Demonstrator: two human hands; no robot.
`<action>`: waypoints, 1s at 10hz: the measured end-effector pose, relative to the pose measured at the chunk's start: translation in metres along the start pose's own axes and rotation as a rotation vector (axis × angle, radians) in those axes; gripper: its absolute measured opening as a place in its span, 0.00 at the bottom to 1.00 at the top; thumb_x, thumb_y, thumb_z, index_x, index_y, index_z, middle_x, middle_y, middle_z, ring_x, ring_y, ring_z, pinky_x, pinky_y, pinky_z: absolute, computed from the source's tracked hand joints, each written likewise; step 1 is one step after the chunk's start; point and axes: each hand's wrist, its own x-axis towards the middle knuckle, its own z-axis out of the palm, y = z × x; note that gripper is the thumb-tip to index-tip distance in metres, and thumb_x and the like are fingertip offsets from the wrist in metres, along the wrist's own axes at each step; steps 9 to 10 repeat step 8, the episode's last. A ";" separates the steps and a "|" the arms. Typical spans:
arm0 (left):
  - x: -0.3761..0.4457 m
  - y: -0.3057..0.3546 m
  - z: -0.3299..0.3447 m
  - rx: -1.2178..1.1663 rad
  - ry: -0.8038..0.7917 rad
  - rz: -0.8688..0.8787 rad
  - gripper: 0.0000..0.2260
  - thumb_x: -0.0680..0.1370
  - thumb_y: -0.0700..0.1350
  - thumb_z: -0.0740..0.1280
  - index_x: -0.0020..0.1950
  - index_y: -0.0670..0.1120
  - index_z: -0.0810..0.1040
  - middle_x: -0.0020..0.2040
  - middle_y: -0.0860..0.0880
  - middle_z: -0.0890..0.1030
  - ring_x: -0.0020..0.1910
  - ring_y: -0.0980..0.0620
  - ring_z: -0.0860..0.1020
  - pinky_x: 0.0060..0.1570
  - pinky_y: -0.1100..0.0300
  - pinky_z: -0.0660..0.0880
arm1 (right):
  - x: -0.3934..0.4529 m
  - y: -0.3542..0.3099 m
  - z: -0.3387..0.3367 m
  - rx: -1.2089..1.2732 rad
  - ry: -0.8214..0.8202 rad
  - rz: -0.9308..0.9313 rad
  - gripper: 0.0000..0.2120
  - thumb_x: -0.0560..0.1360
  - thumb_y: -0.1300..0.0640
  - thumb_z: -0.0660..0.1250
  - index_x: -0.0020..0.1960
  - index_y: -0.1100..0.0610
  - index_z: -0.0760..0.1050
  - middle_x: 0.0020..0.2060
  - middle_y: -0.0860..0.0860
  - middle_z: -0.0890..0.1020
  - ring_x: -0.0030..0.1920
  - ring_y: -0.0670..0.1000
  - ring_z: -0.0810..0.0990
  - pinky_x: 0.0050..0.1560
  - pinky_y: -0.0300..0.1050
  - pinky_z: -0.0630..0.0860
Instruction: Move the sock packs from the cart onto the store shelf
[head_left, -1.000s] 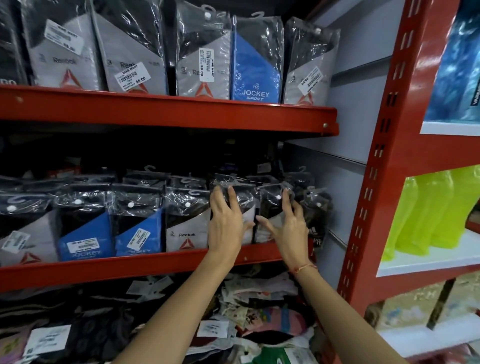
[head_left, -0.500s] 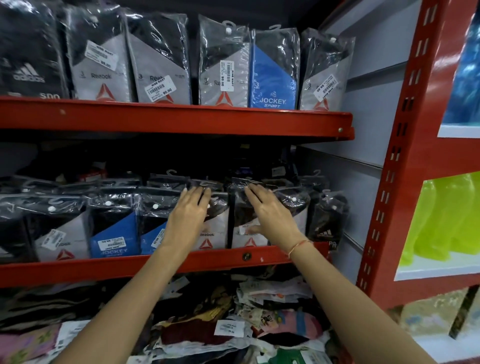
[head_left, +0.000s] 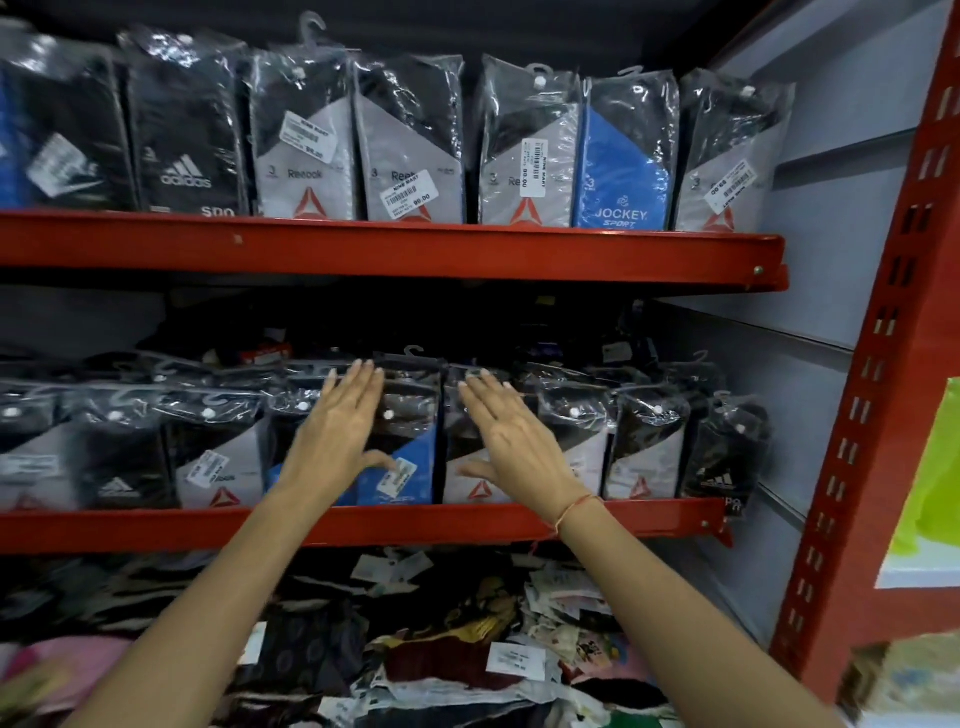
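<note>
Sock packs in clear plastic stand in a row on the middle red shelf (head_left: 415, 525). My left hand (head_left: 332, 436) lies flat, fingers straight, against the packs left of a blue-and-black pack (head_left: 410, 467). My right hand (head_left: 511, 441) rests flat on a grey Reebok pack (head_left: 467, 483) just right of it. Both palms press on the fronts of the packs and neither hand holds anything. An Adidas pack (head_left: 724, 457) ends the row at the right. The cart is not in view.
An upper red shelf (head_left: 389, 249) carries a row of upright Reebok, Adidas and Jockey packs (head_left: 623, 156). Below the middle shelf lies a jumble of loose socks and tags (head_left: 467, 639). A red perforated upright (head_left: 872, 415) borders the right, with green items (head_left: 935, 467) beyond.
Both hands have slid left along the middle row, from the packs near its right end to the blue pack and its neighbour. The view has shifted left and up.
</note>
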 end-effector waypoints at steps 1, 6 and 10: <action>-0.002 -0.031 0.006 -0.026 -0.093 -0.058 0.51 0.66 0.56 0.75 0.77 0.39 0.48 0.78 0.42 0.52 0.77 0.46 0.49 0.76 0.51 0.43 | 0.024 -0.028 0.007 0.005 0.018 -0.047 0.45 0.75 0.40 0.65 0.79 0.60 0.46 0.79 0.55 0.51 0.79 0.54 0.47 0.80 0.49 0.43; -0.029 -0.050 0.000 -0.078 0.113 0.079 0.35 0.76 0.56 0.64 0.75 0.39 0.56 0.76 0.43 0.61 0.76 0.47 0.57 0.75 0.53 0.50 | 0.034 -0.073 -0.004 -0.142 0.048 0.056 0.41 0.78 0.40 0.59 0.78 0.64 0.46 0.78 0.59 0.54 0.79 0.57 0.50 0.80 0.53 0.46; -0.029 -0.061 -0.086 -0.092 0.664 0.012 0.30 0.82 0.58 0.49 0.77 0.40 0.50 0.78 0.42 0.54 0.77 0.48 0.50 0.77 0.48 0.47 | 0.046 -0.087 -0.090 -0.247 0.684 0.084 0.32 0.82 0.44 0.54 0.77 0.64 0.55 0.77 0.59 0.59 0.78 0.55 0.56 0.78 0.55 0.57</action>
